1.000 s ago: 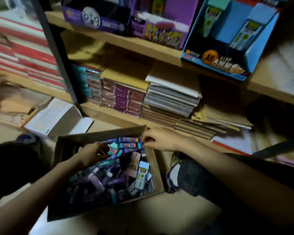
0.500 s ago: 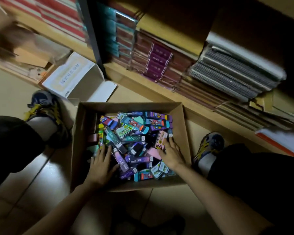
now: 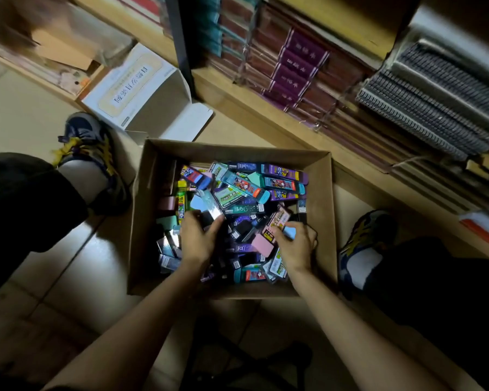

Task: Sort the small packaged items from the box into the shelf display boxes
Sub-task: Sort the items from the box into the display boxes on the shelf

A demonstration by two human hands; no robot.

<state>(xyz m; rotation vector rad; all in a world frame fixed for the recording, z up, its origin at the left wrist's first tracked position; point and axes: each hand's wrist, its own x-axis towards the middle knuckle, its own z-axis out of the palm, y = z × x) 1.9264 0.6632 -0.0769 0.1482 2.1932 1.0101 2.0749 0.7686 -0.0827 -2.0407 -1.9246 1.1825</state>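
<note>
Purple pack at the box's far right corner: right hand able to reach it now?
Probably yes. The purple pack lies on top, uncovered, the cardboard box is open above, and the right hand is inside it with nothing standing between.

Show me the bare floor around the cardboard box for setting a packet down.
Bare tile lies left of the cardboard box, up to the left shoe; a narrower strip runs between its right wall and the shelf base. Inside is crowded: packets fill it, left hand and right hand gripping among them.
</note>
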